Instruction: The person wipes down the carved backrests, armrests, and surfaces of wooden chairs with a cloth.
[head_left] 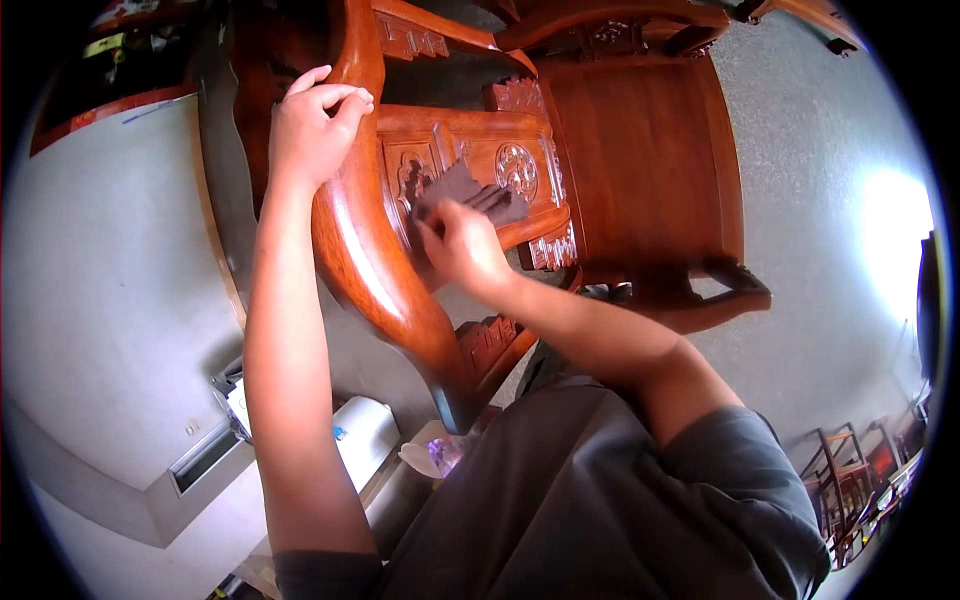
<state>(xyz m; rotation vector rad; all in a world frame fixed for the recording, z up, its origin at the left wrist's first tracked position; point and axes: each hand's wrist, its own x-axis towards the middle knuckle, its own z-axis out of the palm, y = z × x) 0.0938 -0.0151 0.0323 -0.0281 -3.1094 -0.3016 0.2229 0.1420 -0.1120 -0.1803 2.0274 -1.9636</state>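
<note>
A carved, glossy red-brown wooden chair stands before me, its curved top rail nearest. My left hand rests at the upper part of that rail, fingers bent and partly spread, with nothing visible in it. Lower and to the right, my right hand is closed on a dark grey-brown cloth. The cloth lies against the carved backrest panel, beside a round carving. The right fingers are slightly blurred.
Beyond the backrest is the chair's wide wooden seat. A white box and a bin with a purple-filled bag stand below the chair. More wooden furniture appears at the lower right.
</note>
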